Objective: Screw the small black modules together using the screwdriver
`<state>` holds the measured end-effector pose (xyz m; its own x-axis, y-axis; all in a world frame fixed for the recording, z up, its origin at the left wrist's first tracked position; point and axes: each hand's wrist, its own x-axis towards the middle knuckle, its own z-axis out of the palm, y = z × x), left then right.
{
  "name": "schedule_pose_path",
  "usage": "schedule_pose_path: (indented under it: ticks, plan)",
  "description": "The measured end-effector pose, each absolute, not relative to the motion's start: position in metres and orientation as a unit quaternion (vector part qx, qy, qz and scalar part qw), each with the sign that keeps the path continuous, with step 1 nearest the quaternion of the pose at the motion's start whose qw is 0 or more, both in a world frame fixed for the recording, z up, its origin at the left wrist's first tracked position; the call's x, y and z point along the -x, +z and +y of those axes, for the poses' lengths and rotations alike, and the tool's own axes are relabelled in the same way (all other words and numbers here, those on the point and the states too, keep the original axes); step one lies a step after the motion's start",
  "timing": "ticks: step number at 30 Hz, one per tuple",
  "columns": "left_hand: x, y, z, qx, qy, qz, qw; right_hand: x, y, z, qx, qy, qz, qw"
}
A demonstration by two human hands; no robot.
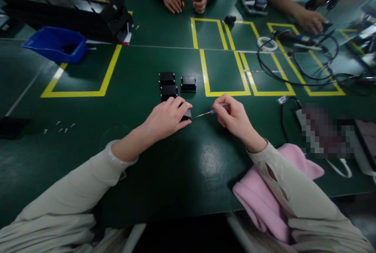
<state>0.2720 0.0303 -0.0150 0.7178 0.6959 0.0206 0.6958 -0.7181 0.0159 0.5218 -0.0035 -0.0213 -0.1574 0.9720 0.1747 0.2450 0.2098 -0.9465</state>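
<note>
Left hand [168,119] grips black box [186,114]; right hand [233,118] holds screwdriver [210,112].

Matt black plastic, bright metal, soft cloth

The small black block [186,114] looks like matt plastic; the screwdriver [210,112] has a shiny metal shaft and clear glossy handle; the green table [164,167] is smooth with slight sheen; the pink cloth [264,198] looks soft.

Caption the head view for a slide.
Left hand steadies a small black box while right hand applies a screwdriver to it on a green table.
</note>
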Motion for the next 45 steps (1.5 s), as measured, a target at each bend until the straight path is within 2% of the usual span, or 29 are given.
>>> schedule_pose_path:
  ticks: [8, 19, 24, 30, 36, 45]
  plan:
    - [-0.2719, -0.013, 0.0291, -0.926, 0.01, 0.378, -0.002, -0.5215, -0.0217, -0.0035, 0.441, 0.47, -0.614, 0.457]
    - [-0.2711, -0.0102, 0.0304, -0.923, -0.006, 0.385, -0.004, -0.5201, -0.0201, -0.0037, 0.447, 0.447, -0.626, 0.456]
    - [-0.2702, -0.0107, 0.032, -0.922, 0.0, 0.387, -0.004, -0.5208, -0.0224, -0.0041, 0.464, 0.449, -0.63, 0.431]
    - [-0.2704, -0.0102, 0.0316, -0.923, -0.005, 0.385, -0.002, -0.5179, -0.0216, -0.0047, 0.451, 0.442, -0.623, 0.462]
    - [-0.2701, -0.012, 0.0318, -0.923, 0.003, 0.384, -0.01, -0.5193, -0.0219, -0.005, 0.473, 0.43, -0.637, 0.432]
    - [-0.2699, -0.0121, 0.032, -0.922, -0.002, 0.387, -0.003, -0.5181, -0.0229, -0.006, 0.466, 0.422, -0.635, 0.449]
